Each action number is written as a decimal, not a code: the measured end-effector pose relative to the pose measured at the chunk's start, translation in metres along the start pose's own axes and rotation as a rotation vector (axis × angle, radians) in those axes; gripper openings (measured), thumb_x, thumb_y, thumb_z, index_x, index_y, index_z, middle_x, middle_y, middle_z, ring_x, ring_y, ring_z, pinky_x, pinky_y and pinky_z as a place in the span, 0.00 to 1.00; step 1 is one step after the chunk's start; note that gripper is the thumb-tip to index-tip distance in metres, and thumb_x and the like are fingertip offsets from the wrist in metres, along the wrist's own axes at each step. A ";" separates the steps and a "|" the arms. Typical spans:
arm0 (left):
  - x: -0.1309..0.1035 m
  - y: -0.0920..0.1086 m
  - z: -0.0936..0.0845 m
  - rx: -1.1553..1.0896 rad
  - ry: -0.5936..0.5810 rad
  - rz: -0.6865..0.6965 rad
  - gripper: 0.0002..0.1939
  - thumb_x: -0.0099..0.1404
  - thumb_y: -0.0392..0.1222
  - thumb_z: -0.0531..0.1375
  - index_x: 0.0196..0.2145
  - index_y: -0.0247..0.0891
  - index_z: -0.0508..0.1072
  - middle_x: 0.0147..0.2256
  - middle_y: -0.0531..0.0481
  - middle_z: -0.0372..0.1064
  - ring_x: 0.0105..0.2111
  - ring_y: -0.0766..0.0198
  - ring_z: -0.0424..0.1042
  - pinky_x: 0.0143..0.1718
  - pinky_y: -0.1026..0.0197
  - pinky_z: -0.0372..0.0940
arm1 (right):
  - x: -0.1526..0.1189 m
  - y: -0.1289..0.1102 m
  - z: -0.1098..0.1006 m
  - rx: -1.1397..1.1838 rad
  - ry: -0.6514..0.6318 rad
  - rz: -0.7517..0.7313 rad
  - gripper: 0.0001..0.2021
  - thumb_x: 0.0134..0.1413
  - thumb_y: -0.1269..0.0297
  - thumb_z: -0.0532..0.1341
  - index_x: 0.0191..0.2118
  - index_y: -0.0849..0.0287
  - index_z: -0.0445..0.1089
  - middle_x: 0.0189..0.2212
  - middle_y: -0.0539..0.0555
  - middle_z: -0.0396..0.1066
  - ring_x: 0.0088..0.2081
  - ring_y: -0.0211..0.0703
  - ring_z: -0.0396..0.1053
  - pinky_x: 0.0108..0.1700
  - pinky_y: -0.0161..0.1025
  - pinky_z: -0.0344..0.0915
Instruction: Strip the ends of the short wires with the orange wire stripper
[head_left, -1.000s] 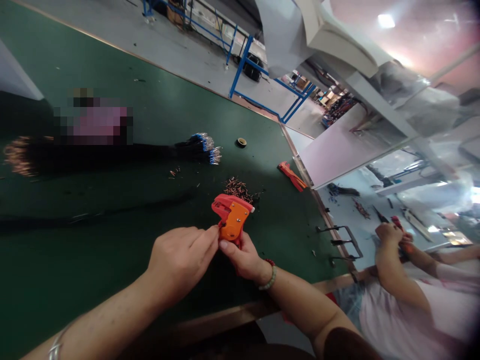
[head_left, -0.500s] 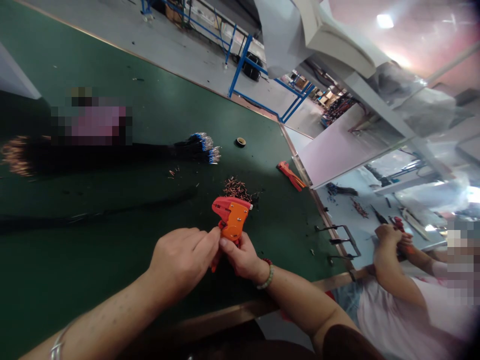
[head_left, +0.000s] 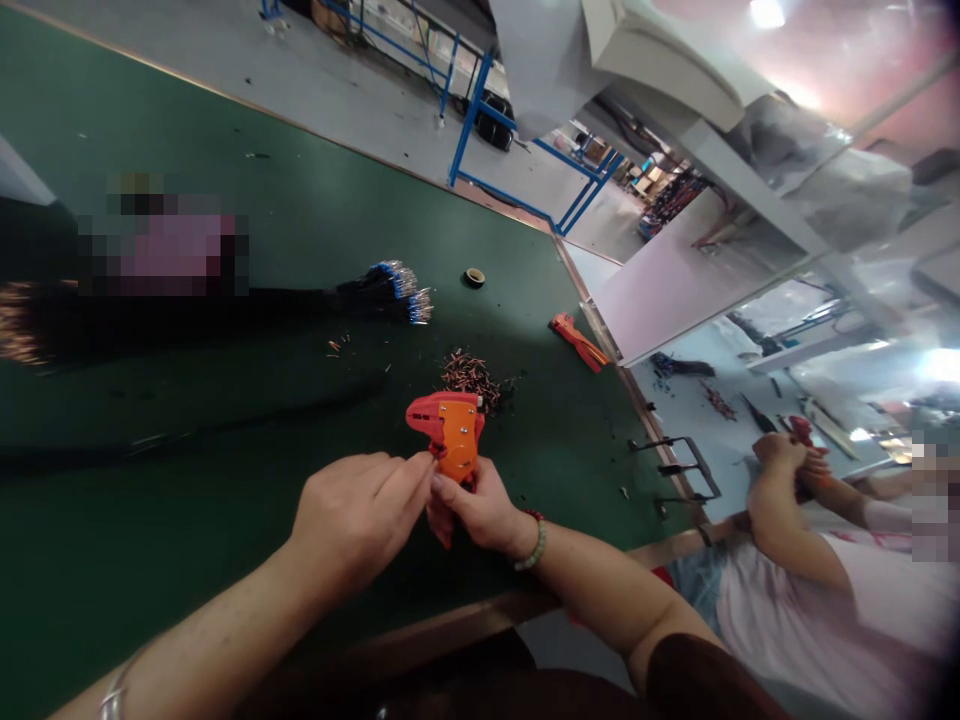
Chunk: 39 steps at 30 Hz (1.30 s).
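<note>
My right hand [head_left: 491, 510] is wrapped round the handles of a red and orange wire stripper [head_left: 456, 435], whose red jaw end points left. Close against the stripper's near side, my left hand [head_left: 364, 515] has its fingers pressed together in a pinch. Whatever those fingertips hold is hidden. Just beyond the tool lies a pile of small copper-coloured wire offcuts [head_left: 469, 375]. A thick bundle of black wires [head_left: 289, 310] stretches across the left side, with blue and silver ends [head_left: 401, 290] facing right. Nearer me runs a thinner group of black wires [head_left: 255, 420].
On the green table [head_left: 322, 210] are a roll of tape [head_left: 474, 277] and a second red-orange wire stripper [head_left: 579, 343] by the right edge. A black metal bracket [head_left: 686, 470] sits at that edge. A co-worker's hands [head_left: 787, 460] hold a red tool further right.
The wire stripper has shifted slightly left and its jaw end has tilted a little. Both hands keep their hold beside each other. The whole view has moved slightly.
</note>
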<state>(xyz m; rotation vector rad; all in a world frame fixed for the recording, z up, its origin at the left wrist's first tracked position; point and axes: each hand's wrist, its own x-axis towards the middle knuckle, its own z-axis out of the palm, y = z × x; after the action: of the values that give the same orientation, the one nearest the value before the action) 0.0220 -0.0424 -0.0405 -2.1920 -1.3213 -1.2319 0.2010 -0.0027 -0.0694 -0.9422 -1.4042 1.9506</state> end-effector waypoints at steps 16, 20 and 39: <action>-0.011 -0.016 0.009 -0.064 -0.081 -0.225 0.11 0.74 0.37 0.55 0.46 0.36 0.76 0.35 0.46 0.81 0.29 0.61 0.80 0.33 0.62 0.71 | 0.002 -0.022 -0.045 0.075 -0.034 -0.295 0.22 0.67 0.45 0.63 0.53 0.59 0.69 0.35 0.54 0.74 0.36 0.45 0.76 0.42 0.45 0.75; -0.012 -0.020 0.009 -0.048 -0.057 -0.256 0.09 0.74 0.36 0.55 0.48 0.35 0.74 0.39 0.44 0.82 0.33 0.61 0.82 0.35 0.64 0.72 | -0.003 -0.044 -0.051 0.011 -0.171 -0.275 0.22 0.68 0.48 0.63 0.56 0.60 0.69 0.42 0.58 0.75 0.44 0.46 0.76 0.50 0.46 0.73; -0.007 -0.024 0.006 -0.111 -0.033 -0.246 0.05 0.73 0.34 0.59 0.43 0.36 0.75 0.33 0.51 0.75 0.30 0.67 0.75 0.34 0.66 0.66 | -0.002 -0.043 -0.051 -0.003 -0.297 0.055 0.26 0.63 0.50 0.68 0.57 0.64 0.68 0.38 0.56 0.75 0.37 0.41 0.77 0.41 0.39 0.76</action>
<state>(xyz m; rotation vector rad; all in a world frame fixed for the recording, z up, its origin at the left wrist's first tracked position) 0.0037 -0.0302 -0.0533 -2.1815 -1.6120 -1.3920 0.2445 0.0378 -0.0382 -0.7198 -1.5550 2.2003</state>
